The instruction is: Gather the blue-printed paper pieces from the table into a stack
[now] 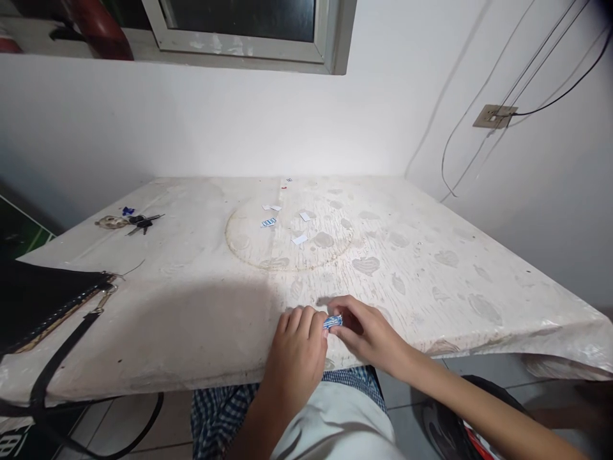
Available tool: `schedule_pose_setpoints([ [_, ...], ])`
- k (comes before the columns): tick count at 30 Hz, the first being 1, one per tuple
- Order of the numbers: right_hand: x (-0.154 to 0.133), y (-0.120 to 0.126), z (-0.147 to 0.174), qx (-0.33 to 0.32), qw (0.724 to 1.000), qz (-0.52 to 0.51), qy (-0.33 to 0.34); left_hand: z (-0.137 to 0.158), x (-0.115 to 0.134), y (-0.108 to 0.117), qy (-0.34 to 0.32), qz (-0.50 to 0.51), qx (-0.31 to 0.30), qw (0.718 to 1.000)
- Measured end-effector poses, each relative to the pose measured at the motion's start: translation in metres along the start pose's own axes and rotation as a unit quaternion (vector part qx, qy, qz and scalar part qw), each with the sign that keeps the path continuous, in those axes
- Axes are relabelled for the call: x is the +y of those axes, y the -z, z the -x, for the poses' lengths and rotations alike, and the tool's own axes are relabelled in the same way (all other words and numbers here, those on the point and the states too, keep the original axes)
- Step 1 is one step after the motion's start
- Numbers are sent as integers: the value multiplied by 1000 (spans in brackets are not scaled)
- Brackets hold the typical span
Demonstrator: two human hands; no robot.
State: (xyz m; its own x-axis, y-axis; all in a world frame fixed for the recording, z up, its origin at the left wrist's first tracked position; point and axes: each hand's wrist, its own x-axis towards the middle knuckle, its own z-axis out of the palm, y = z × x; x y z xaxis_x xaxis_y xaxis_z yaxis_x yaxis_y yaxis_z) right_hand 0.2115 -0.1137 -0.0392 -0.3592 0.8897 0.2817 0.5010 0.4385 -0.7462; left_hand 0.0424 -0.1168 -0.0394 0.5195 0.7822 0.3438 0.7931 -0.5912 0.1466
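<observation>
A small blue-and-white patterned piece [332, 321] sits between my two hands near the table's front edge; whether it is a packet or a stack of slips I cannot make out. My left hand [301, 342] is closed with its fingers curled, and the piece's left end disappears behind its index finger. From the other side, my right hand [364, 329] pinches the right end between thumb and fingers. Farther up the table lie several small white slips, among them a white slip [299, 239] and a blue-printed slip [269, 222].
The table [191, 332] has a plastic cover with a leaf pattern. At the left are a bunch of keys [141, 221] and a black bag [48, 300] with a strap hanging over the edge. Behind stands a white wall with a window [244, 48] and a socket [495, 117].
</observation>
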Motion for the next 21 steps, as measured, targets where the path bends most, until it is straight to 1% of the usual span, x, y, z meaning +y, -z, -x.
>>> schedule_pose_setpoints([
  [2, -4, 8, -3, -16, 1000, -1, 10, 0, 0, -1, 3, 0, 4, 1000],
  [3, -6, 14, -6, -13, 1000, 0, 20, 1, 0, -2, 6, -1, 9, 1000],
  [4, -7, 20, -12, 2, 999, 3, 32, 1, 1, -2, 7, -3, 13, 1000],
  [6, -6, 30, -31, 55, 997, 19, 51, 2, 1, -3, 8, -5, 24, 1000],
  [8, 1, 37, -63, 78, 994, 62, 51, 3, 1, -4, 7, -8, 36, 999],
  [9, 7, 38, -83, 54, 993, 99, 45, 4, 1, -4, 7, -7, 39, 999],
  [10, 13, 37, -105, 13, 989, 143, 44, 4, 1, -4, 8, -6, 41, 999],
  [13, 31, 30, -167, -44, 981, 174, 66, 4, 0, -4, 13, 2, 39, 999],
  [15, 36, 23, -194, -68, 976, 193, 71, 3, -1, -4, 19, 2, 37, 999],
  [17, 37, 17, -205, -88, 970, 212, 79, 3, -2, -6, 23, 10, 40, 999],
  [21, 35, 16, -198, -127, 959, 234, 94, 4, -5, -13, 38, 90, 66, 993],
])
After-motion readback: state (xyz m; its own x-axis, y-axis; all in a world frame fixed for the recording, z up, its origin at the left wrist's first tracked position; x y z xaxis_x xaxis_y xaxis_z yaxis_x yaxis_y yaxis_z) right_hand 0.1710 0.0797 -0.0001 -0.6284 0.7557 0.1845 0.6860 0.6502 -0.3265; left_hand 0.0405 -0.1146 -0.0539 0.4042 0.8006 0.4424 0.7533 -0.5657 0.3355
